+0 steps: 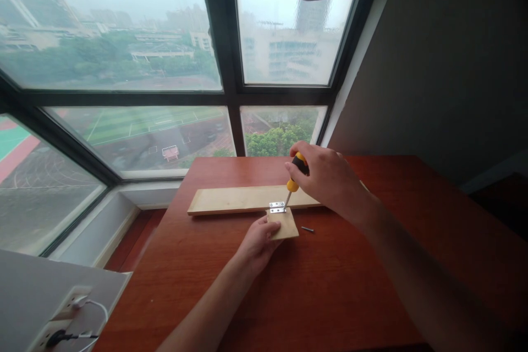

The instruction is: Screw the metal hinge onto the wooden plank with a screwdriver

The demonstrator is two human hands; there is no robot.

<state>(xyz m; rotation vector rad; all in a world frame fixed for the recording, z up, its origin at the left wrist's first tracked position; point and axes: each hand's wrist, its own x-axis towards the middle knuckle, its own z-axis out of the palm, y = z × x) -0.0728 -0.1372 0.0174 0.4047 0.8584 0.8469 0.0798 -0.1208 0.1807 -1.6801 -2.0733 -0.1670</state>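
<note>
My right hand (319,170) is closed round the yellow and black handle of a screwdriver (292,184). The shaft slants down, and its tip meets the right side of a silver hinge (277,208). One leaf of this hinge lies on a small square wooden board (285,225), the other on a long wooden plank (235,199) behind it. My left hand (262,242) grips the small board from its left side, thumb on top and fingers underneath. Whether a screw sits under the tip is too small to tell.
A loose screw (307,229) lies on the reddish-brown table (198,275), right of the small board. Large windows (124,143) stand behind and to the left. A plugged-in white cable (97,303) and a black plug (60,337) are at the lower-left wall.
</note>
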